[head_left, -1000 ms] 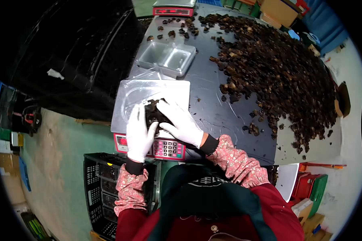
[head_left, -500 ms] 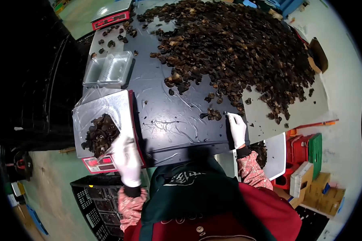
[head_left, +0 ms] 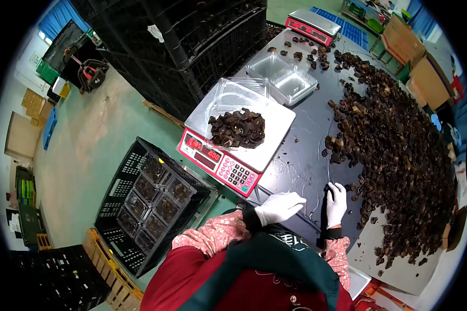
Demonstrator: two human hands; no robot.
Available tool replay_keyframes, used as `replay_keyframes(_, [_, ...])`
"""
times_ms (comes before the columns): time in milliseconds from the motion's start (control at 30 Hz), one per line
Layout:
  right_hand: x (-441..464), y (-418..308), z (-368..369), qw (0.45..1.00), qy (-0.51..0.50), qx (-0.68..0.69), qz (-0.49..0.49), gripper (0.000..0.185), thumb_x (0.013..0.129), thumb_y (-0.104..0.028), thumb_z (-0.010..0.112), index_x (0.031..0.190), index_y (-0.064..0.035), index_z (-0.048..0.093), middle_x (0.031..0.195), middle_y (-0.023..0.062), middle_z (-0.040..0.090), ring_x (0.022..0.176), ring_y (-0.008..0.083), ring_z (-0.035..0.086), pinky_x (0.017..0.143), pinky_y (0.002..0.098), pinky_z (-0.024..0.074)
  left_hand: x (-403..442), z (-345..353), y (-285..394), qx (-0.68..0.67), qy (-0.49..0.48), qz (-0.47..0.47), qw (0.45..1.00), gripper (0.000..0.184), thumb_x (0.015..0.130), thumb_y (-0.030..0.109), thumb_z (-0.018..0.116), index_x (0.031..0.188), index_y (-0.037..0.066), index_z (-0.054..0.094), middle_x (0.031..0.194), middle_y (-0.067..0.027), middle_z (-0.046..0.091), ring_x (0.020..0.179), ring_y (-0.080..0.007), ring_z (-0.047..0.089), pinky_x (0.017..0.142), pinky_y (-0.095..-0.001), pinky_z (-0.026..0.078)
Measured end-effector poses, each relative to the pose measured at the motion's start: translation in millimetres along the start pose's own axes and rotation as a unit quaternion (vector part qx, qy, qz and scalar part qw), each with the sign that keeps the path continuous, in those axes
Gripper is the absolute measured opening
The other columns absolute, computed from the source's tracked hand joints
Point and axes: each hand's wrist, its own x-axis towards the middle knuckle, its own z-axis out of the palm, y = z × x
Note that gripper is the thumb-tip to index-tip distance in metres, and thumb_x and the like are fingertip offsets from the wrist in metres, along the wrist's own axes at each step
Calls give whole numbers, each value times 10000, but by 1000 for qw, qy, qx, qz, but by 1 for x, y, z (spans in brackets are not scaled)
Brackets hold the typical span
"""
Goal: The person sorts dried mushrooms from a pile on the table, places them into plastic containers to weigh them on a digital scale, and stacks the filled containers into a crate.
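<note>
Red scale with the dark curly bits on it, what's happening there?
An open clear container of dark pieces sits on the scale, and no hand touches it. A gloved person is at the table: the left hand is by its front edge, the right hand near the big dark heap. I can't tell whether either holds anything.

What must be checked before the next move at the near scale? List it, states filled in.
1. Tray loaded on the near scale: ok, dark pieces heaped in it.
2. Weight right: cannot tell; display lit, digits too small to trust.
3. Left hand off the near scale: ok.
4. Right hand off the near scale: ok, near the pile.
5. Stray pieces gone: not ok, some lie beyond the spare tray.
</note>
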Motion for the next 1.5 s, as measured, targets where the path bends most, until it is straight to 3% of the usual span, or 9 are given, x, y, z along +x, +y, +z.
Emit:
replay_keyframes(267, [22, -20, -5, 972, -99, -210, 17, 733, 776, -233, 769, 1437, -234, 453, 1483, 135, 406, 1097, 360, 548, 873, 457, 474, -26, -55, -5, -4, 178, 15, 984, 147, 886, 19, 615, 1008, -47, 666, 952, -135, 692, 842, -264, 679, 729, -333, 559])
replay_keyframes(500, [108, -140, 0, 975, -85, 163, -127, 291, 883, -178, 651, 1155, -87, 698, 1125, 125, 670, 1086, 288, 605, 942, 368, 473, -56, -151, -19, -12, 465, -262, 845, 186, 946, 2, 506, 988, 11, 687, 921, -91, 680, 803, -156, 635, 737, -281, 499])
replay_keyframes(633, [136, -236, 35, 922, -136, 349, -101, 329, 877, -224, 696, 1182, -102, 675, 1002, 88, 671, 769, 189, 632, 704, 290, 524, -58, -184, -55, 215, 465, -190, 837, 174, 920, 16, 576, 1070, 39, 660, 1003, -93, 630, 979, -228, 575, 882, -327, 448])
replay_keyframes(900, [155, -264, 89, 933, -140, 107, -313, 300, 872, -195, 656, 1160, -119, 690, 962, 113, 636, 901, 268, 599, 830, 344, 481, -16, -210, -83, 271, 431, -167, 844, 273, 909, 58, 596, 1177, 73, 645, 1196, -137, 599, 1161, -308, 531, 1028, -389, 390])
replay_keyframes(1000, [158, -266, 72, 892, -196, 377, -156, 270, 876, -69, 613, 1125, -74, 716, 1055, 87, 687, 1024, 204, 605, 941, 335, 460, -21, -216, -77, 213, 461, -184, 841, 262, 933, 79, 567, 1182, 79, 650, 1198, -135, 599, 1176, -283, 528, 1027, -382, 393])
replay_keyframes(1100, [171, -259, 57, 793, -363, 489, 35, 235, 888, -79, 594, 1097, -65, 698, 964, 37, 672, 813, 99, 590, 668, 222, 448, -30, -215, -67, 110, 515, -204, 825, 218, 960, 36, 518, 1136, 27, 646, 1144, -110, 628, 1093, -219, 581, 968, -318, 438])
replay_keyframes(1300, [151, -241, 17, 739, -290, 597, 115, 220, 906, -102, 581, 1094, -41, 677, 863, 17, 651, 668, 35, 492, 587, 182, 368, -23, -181, -8, -111, 474, -176, 856, 200, 984, 18, 466, 1089, -11, 633, 1083, -104, 643, 985, -191, 622, 877, -301, 489])
replay_keyframes(1400, [123, -199, 0, 754, -254, 588, 147, 191, 918, -94, 563, 1069, -16, 650, 835, 13, 618, 652, 38, 481, 572, 187, 361, -21, -140, -6, 192, 362, -5, 912, 106, 806, -97, 573, 815, -15, 639, 937, -146, 648, 818, -231, 642, 707, -330, 528])
replay_keyframes(1500, [96, -143, 2, 794, -224, 535, 183, 181, 923, -111, 563, 1067, -21, 627, 824, -10, 575, 632, 40, 459, 557, 191, 361, -19, -98, 8, -69, 308, -44, 948, 302, 905, -11, 610, 1207, -27, 610, 975, -121, 669, 720, -143, 614, 662, -250, 507])
